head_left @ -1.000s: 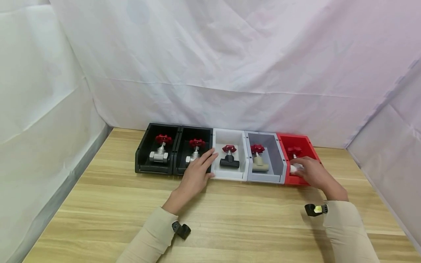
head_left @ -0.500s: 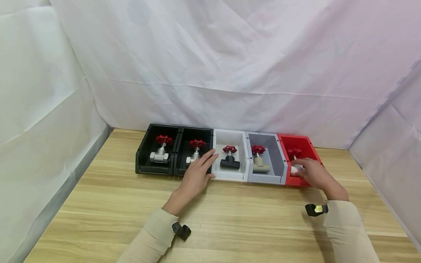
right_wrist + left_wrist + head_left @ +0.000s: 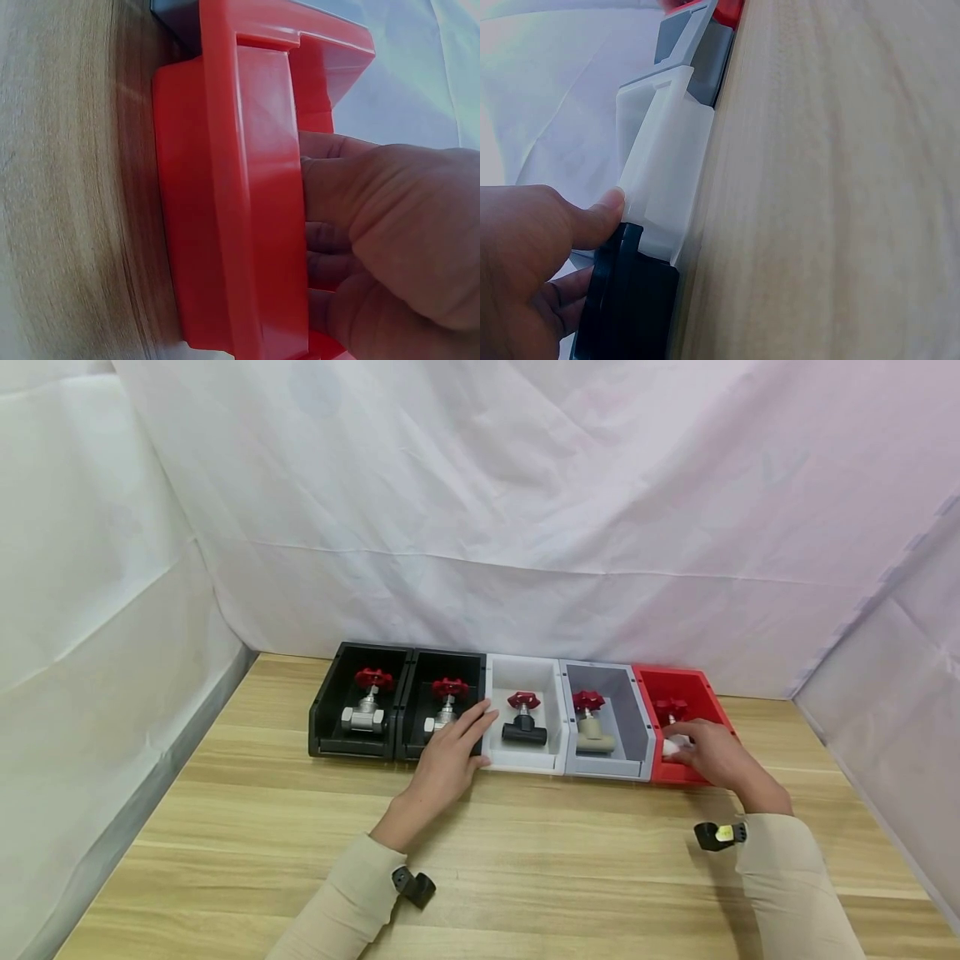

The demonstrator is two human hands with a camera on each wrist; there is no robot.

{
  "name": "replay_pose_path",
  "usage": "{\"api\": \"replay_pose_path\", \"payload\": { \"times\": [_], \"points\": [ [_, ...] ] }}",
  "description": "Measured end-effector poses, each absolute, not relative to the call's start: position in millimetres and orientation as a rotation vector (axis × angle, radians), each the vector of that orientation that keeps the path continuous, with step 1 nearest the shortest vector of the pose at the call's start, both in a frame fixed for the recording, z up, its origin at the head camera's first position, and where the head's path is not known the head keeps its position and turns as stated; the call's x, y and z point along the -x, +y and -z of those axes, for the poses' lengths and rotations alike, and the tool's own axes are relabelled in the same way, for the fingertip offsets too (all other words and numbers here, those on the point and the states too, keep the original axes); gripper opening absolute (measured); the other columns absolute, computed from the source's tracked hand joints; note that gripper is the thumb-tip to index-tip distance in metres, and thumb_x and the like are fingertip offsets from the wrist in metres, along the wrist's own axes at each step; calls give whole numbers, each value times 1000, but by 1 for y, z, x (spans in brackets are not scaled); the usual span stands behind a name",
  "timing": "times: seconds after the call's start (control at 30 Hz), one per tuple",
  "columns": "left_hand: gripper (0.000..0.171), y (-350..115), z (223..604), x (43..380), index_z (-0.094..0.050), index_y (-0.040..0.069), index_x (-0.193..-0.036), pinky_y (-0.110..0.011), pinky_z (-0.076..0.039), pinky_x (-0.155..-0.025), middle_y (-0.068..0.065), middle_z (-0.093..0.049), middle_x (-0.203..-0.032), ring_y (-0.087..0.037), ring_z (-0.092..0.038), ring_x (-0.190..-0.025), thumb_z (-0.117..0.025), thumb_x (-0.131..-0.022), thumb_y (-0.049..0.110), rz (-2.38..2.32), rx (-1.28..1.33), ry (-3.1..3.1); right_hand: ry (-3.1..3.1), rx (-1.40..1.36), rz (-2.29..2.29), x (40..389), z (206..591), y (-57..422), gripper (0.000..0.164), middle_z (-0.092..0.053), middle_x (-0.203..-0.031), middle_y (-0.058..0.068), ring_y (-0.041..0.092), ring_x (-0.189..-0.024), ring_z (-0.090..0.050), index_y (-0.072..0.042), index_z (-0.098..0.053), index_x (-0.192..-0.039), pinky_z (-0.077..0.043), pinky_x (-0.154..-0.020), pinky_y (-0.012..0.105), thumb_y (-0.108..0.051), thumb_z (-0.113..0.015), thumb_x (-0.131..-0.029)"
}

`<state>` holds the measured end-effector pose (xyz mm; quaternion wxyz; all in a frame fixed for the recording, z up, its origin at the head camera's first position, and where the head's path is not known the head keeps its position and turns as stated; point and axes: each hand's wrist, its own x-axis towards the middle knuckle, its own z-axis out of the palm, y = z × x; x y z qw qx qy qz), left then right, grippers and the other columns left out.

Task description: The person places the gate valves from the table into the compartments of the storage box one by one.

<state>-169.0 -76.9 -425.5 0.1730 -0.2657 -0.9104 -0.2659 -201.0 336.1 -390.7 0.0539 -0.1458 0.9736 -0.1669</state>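
Observation:
My left hand [image 3: 444,758] rests over the neighbouring walls of the second black bin [image 3: 450,662] and the white bin [image 3: 522,670]. Its fingers lie fairly straight, and in the left wrist view the thumb [image 3: 607,210] touches the white bin's front rim. At the far right end, my right hand [image 3: 716,756] reaches into the red bin [image 3: 693,689] and pinches a white valve [image 3: 670,747] with a red handwheel. Fingers cover most of that valve's body; in the right wrist view the bin's front wall [image 3: 274,202] hides it.
A silver valve [image 3: 364,717] lies in the first black bin [image 3: 371,656]; another silver valve [image 3: 441,720] is partly behind my left hand. The white bin holds a black valve [image 3: 523,729], the grey bin [image 3: 628,720] a beige one [image 3: 594,737]. White cloth [image 3: 525,510] hangs behind the wooden table [image 3: 570,860].
Slightly less of the white valve shows under my right fingers than a second ago. My left hand and the row of bins stay practically where they were.

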Motion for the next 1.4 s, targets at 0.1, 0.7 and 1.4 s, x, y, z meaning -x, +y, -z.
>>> {"api": "replay_pose_path", "payload": {
  "times": [0.1, 0.7, 1.4],
  "points": [
    [72, -77, 425, 169, -46, 12, -142, -49, -41, -95, -4, -37, -149, -35, -54, -113, -79, -78, 13, 755, 756, -2577, 2962, 440, 510, 202, 391, 336, 37, -62, -107, 21, 38, -97, -54, -1, -67, -113, -50, -79, 53, -8, -78, -78],
    [72, -77, 425, 168, -44, 11, -143, -48, -41, -96, -4, -35, -151, -35, -53, -115, -78, -80, 14, 770, 752, -2597, 2966, 373, 505, 203, 393, 333, 36, -61, -105, 21, 39, -97, -52, -3, -69, -109, -50, -79, 54, -6, -80, -75],
    [73, -77, 426, 167, -43, 14, -144, -48, -39, -98, -3, -36, -150, -33, -53, -116, -78, -81, 15, 744, 748, -2597, 2943, 350, 496, 204, 393, 331, 37, -60, -106, 21, 39, -98, -52, -1, -68, -112, -49, -80, 54, -6, -78, -77]
  ]
}}
